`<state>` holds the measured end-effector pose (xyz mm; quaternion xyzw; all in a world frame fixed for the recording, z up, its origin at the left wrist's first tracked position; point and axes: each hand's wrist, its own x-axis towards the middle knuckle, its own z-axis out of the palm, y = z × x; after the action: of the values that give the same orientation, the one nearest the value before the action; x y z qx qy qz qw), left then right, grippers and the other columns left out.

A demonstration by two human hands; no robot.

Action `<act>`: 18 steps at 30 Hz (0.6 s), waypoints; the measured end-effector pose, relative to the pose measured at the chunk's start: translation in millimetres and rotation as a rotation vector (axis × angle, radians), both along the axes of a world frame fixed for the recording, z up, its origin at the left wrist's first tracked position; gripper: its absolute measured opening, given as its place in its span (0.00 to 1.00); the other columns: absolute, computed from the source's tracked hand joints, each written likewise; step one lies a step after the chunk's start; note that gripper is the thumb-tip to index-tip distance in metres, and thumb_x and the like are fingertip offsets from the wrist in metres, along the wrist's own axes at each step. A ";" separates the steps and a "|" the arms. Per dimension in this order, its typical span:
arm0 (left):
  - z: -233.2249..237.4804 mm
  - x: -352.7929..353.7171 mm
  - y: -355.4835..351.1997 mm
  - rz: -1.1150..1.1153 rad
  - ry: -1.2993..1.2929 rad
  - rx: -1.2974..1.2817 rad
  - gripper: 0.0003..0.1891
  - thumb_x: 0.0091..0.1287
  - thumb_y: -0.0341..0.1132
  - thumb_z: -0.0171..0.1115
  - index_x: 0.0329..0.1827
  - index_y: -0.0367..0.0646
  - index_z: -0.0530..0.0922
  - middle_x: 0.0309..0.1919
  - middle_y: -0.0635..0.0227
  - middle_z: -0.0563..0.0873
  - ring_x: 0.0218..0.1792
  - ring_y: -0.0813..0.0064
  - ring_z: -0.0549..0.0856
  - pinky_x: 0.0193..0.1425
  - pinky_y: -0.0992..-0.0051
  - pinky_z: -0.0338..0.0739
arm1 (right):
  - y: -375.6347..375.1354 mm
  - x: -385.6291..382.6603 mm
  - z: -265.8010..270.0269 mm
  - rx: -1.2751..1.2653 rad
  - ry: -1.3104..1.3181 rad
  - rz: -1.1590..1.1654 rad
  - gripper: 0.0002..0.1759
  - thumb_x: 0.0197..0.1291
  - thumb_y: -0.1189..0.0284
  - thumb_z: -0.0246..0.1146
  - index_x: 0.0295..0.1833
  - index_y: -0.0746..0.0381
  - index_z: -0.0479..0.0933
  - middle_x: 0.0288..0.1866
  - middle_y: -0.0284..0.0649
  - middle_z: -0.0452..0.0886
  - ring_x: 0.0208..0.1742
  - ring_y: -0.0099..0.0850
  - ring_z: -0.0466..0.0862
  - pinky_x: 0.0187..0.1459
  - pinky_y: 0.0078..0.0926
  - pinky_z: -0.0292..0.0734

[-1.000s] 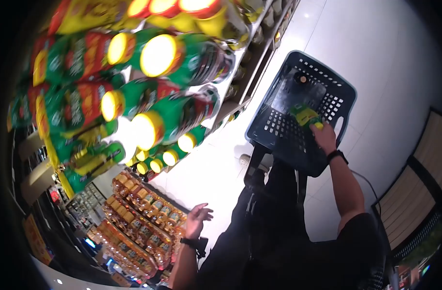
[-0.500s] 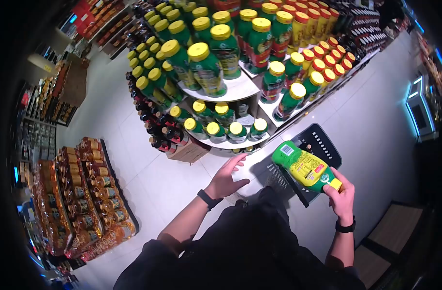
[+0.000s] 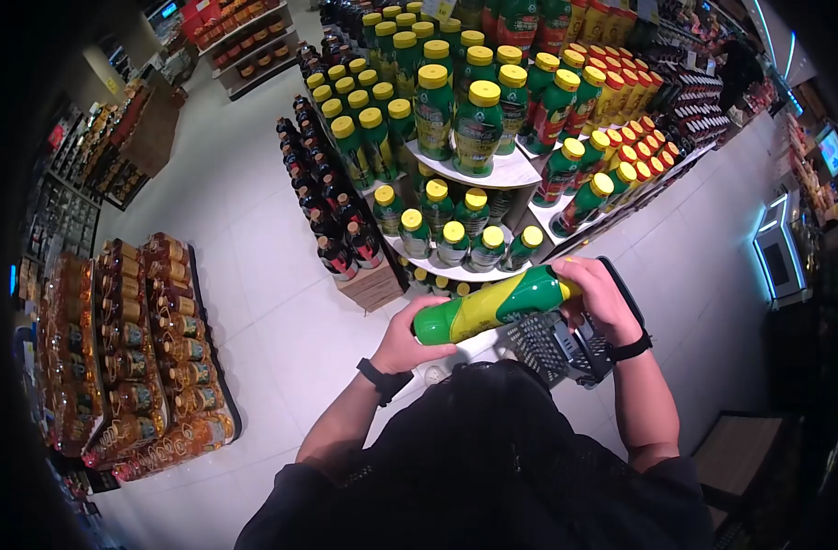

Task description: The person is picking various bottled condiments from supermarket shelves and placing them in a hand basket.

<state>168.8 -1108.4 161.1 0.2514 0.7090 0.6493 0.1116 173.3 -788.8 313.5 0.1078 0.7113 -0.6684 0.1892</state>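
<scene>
A green bottle (image 3: 494, 306) with a yellow label band is held up on its side, slightly tilted, over the shopping basket (image 3: 538, 345). Its yellow cap end, partly hidden by the right grip (image 3: 598, 298), overlaps the basket; its bright green base, in the left grip (image 3: 408, 339), extends left past the basket.

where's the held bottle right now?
Head view, just right of centre: the bottle is sideways, left hand on its base, right hand on its other end, partly in front of the basket.
</scene>
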 end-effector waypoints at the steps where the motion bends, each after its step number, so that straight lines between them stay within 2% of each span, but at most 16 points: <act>1: -3.0 2.6 -3.5 0.001 -0.015 0.044 0.38 0.56 0.32 0.80 0.69 0.38 0.71 0.51 0.61 0.86 0.51 0.66 0.88 0.57 0.69 0.84 | -3.9 -7.0 -4.7 0.055 0.046 0.002 0.20 0.71 0.56 0.62 0.40 0.65 0.78 0.21 0.34 0.75 0.16 0.21 0.75 0.14 0.21 0.67; 3: -1.6 8.3 -8.0 -0.075 -0.392 0.307 0.33 0.61 0.34 0.76 0.67 0.34 0.71 0.46 0.57 0.87 0.42 0.65 0.90 0.46 0.70 0.86 | -11.0 -21.5 -10.8 0.125 0.102 0.003 0.20 0.69 0.56 0.65 0.39 0.64 0.78 0.21 0.32 0.74 0.16 0.21 0.73 0.15 0.20 0.66; 4: 0.7 9.9 -8.7 -0.114 -0.583 0.436 0.30 0.64 0.35 0.74 0.66 0.33 0.72 0.43 0.55 0.87 0.37 0.65 0.91 0.40 0.71 0.88 | -17.1 -25.7 -11.1 0.161 0.136 -0.029 0.20 0.69 0.55 0.66 0.37 0.63 0.78 0.22 0.30 0.73 0.16 0.19 0.70 0.16 0.19 0.62; 5: -2.2 8.7 -9.9 -0.169 -0.555 0.419 0.33 0.69 0.45 0.67 0.68 0.30 0.68 0.43 0.50 0.87 0.30 0.61 0.91 0.29 0.68 0.88 | -18.0 -31.6 -12.8 0.154 0.146 -0.030 0.20 0.68 0.55 0.66 0.35 0.62 0.79 0.22 0.28 0.73 0.17 0.17 0.69 0.18 0.19 0.61; 7: -4.8 8.6 -12.4 -0.186 -0.622 0.466 0.33 0.70 0.48 0.66 0.67 0.30 0.68 0.42 0.47 0.87 0.30 0.60 0.91 0.28 0.67 0.89 | -24.6 -41.9 -16.1 0.098 0.196 -0.054 0.20 0.68 0.55 0.68 0.32 0.60 0.80 0.24 0.24 0.73 0.22 0.14 0.67 0.25 0.18 0.57; 8: -5.4 7.9 -12.6 -0.195 -0.653 0.491 0.34 0.70 0.49 0.65 0.67 0.30 0.68 0.42 0.46 0.87 0.30 0.59 0.91 0.28 0.67 0.89 | -24.8 -43.0 -14.0 0.088 0.199 -0.060 0.19 0.68 0.56 0.68 0.32 0.61 0.80 0.24 0.23 0.73 0.24 0.14 0.68 0.27 0.17 0.59; 13: 2.0 5.5 -8.1 -0.203 -0.641 0.509 0.34 0.72 0.51 0.63 0.69 0.30 0.67 0.44 0.45 0.87 0.31 0.56 0.91 0.29 0.66 0.89 | -22.7 -62.7 -32.3 0.077 0.253 -0.081 0.22 0.67 0.54 0.69 0.30 0.62 0.80 0.24 0.24 0.75 0.25 0.14 0.68 0.27 0.19 0.59; 18: 10.6 0.6 1.0 -0.193 -0.667 0.519 0.30 0.71 0.46 0.66 0.65 0.30 0.72 0.43 0.51 0.88 0.32 0.61 0.92 0.32 0.68 0.90 | -12.4 -73.2 -25.3 0.311 0.241 -0.039 0.28 0.65 0.49 0.70 0.27 0.63 0.80 0.24 0.27 0.77 0.25 0.15 0.71 0.27 0.22 0.64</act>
<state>169.4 -1107.4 171.7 0.1129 0.4207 0.8383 0.3278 100.1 -801.2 288.1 0.0687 0.8212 -0.5620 0.0709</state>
